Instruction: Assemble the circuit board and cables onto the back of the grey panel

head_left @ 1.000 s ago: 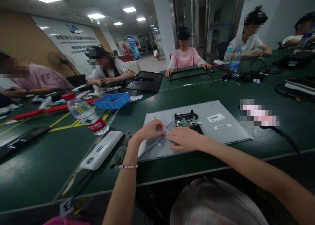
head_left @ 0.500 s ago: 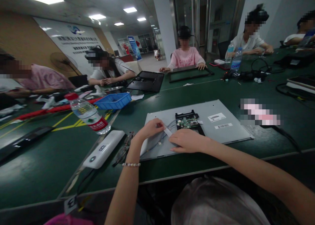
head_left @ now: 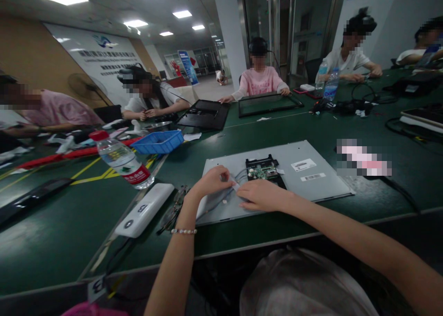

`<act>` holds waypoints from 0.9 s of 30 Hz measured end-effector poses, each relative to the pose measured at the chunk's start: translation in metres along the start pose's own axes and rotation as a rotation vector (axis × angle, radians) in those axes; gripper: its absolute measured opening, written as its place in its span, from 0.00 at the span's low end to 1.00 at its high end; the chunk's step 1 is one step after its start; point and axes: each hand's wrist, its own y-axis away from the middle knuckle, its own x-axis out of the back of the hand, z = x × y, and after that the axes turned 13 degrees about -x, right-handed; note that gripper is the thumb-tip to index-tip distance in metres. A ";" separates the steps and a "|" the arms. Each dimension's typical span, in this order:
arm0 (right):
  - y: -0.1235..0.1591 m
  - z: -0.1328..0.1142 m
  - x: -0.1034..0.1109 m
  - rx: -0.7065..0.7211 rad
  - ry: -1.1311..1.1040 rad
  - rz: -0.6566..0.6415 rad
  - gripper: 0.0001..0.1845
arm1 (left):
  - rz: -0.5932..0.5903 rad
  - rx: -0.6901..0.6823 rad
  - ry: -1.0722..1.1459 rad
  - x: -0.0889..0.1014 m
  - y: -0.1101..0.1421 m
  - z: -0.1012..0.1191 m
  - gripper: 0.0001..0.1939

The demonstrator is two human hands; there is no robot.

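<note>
A flat silver display panel (head_left: 325, 187) lies on the green table before me, back side up. On it sit a black bracket with a green circuit board (head_left: 265, 172) and grey cables (head_left: 221, 197) running left from the board. Between my hands is a short white strip of tape (head_left: 236, 186), over the cables. My left hand (head_left: 215, 183) pinches its left end with thumb and forefinger. My right hand (head_left: 261, 196) rests low on the panel, its fingertips pressed on the strip's right end. The part of the strip under my fingers is hidden.
To the left are a white power bank (head_left: 145, 210) with a cable, eyeglasses (head_left: 173, 210), a water bottle (head_left: 126, 163) and a blue tray (head_left: 159, 142). A blurred pink object (head_left: 365, 159) lies right. Across the table, a co-worker in pink (head_left: 259, 80) holds a black frame (head_left: 270, 113).
My left fingers have come slightly closer to my right hand, and less of the strip shows. The co-worker in pink has moved one hand outward to the black panel beside the frame.
</note>
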 end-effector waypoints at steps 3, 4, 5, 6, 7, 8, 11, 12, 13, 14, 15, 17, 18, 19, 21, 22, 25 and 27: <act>-0.003 0.002 -0.004 0.016 0.006 0.013 0.17 | -0.009 0.002 -0.027 0.001 -0.001 0.002 0.12; -0.003 0.002 -0.004 0.022 0.010 0.016 0.17 | -0.009 -0.001 -0.029 0.001 -0.001 0.002 0.12; -0.003 0.001 -0.005 0.025 0.016 0.016 0.17 | -0.010 -0.007 -0.029 0.001 -0.001 0.002 0.12; -0.003 0.001 -0.005 0.024 0.021 0.015 0.17 | -0.008 -0.011 -0.029 0.001 -0.001 0.001 0.12; -0.003 0.001 -0.005 0.021 0.026 0.012 0.17 | -0.007 -0.013 -0.028 0.000 -0.001 0.001 0.12; -0.002 0.000 -0.004 0.016 0.030 0.008 0.17 | -0.007 -0.012 -0.028 0.000 -0.001 0.000 0.12; -0.001 -0.002 -0.002 -0.003 0.032 -0.009 0.17 | 0.001 0.005 -0.039 0.000 -0.001 -0.004 0.11; 0.000 -0.002 -0.001 -0.009 0.029 -0.017 0.17 | 0.005 0.010 -0.047 0.000 0.000 -0.005 0.11; 0.001 -0.003 0.000 -0.013 0.027 -0.025 0.17 | 0.008 0.014 -0.057 0.000 0.001 -0.007 0.11; 0.001 -0.003 0.000 -0.017 0.024 -0.033 0.17 | 0.015 0.020 -0.070 0.001 0.001 -0.008 0.10; 0.002 -0.003 0.001 -0.021 0.021 -0.039 0.17 | 0.025 0.028 -0.084 0.001 0.002 -0.009 0.10; 0.003 -0.003 0.001 -0.025 0.013 -0.043 0.16 | 0.057 0.051 -0.099 0.002 0.003 -0.011 0.09; 0.003 -0.003 0.001 -0.025 0.008 -0.041 0.16 | 0.080 0.063 -0.097 0.002 0.004 -0.011 0.09; 0.003 -0.002 0.001 -0.024 0.003 -0.037 0.16 | 0.106 0.072 -0.086 0.003 0.004 -0.011 0.10; 0.004 -0.001 0.000 -0.014 -0.010 -0.019 0.16 | 0.147 0.077 -0.044 0.004 0.004 -0.009 0.13; 0.004 0.000 -0.001 -0.007 -0.015 -0.009 0.16 | 0.152 0.076 -0.014 0.005 0.004 -0.008 0.14; 0.005 0.002 -0.001 0.007 -0.024 0.004 0.16 | 0.097 0.086 0.092 0.006 0.004 -0.004 0.16; 0.006 0.002 -0.001 0.008 -0.030 0.001 0.16 | 0.034 0.085 0.150 0.007 0.005 -0.003 0.16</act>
